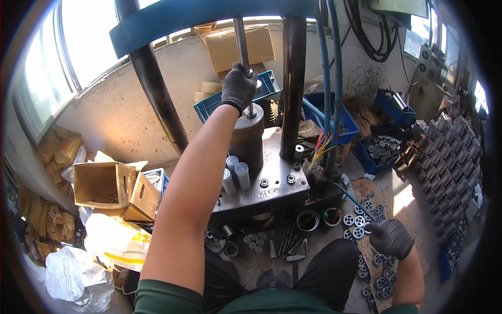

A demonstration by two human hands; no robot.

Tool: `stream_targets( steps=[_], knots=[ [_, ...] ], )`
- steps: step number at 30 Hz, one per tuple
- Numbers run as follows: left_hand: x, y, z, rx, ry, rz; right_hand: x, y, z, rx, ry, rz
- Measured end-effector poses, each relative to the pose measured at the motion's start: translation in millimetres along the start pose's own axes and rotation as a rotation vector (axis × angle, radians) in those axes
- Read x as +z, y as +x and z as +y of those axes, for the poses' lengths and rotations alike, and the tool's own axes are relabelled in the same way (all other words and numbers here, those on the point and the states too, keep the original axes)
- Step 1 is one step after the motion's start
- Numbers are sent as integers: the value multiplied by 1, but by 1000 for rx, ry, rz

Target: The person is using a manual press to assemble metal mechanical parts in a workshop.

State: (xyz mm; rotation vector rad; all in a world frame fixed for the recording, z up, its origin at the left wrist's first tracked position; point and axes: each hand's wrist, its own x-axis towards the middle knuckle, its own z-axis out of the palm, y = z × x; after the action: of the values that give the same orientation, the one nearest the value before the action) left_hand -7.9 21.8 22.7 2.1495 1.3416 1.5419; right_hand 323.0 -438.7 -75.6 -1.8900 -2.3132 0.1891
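My left hand (239,88), in a dark grey glove, reaches up to the press. Its fingers are closed around the upright metal rod (241,44), just above the thick dark cylinder (247,138) on the press bed. Whether a smaller part sits inside that grip is hidden. Low on the right, my right hand (391,239), gloved too, is closed on the end of a thin blue lever (355,200) that slants up to the press base. Several grey metal tubes (241,175) stand on the steel press bed (277,168), left of some small ring parts (291,179).
Dark columns (294,89) and a blue crossbeam (209,21) frame the press. Spoked metal wheels (358,232) lie on cardboard by my right hand. Grey cylinders (444,167) are stacked at right. Blue crates (371,162) stand behind, and an open carton (99,183) sits left.
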Motion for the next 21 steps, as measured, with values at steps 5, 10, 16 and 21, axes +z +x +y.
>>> stream_targets(
  steps=[5,10,16,21],
  knots=[
    [5,-3,7,35,72,31,-1,-4,0,15,11,-1],
    [1,-4,-2,43,7,43,-38,74,0,0,148,695],
    [6,-3,2,20,-18,27,-80,163,52,-46,95,1018],
    [7,-3,3,13,-37,23,-79,160,53,-12,59,950]
  ],
)
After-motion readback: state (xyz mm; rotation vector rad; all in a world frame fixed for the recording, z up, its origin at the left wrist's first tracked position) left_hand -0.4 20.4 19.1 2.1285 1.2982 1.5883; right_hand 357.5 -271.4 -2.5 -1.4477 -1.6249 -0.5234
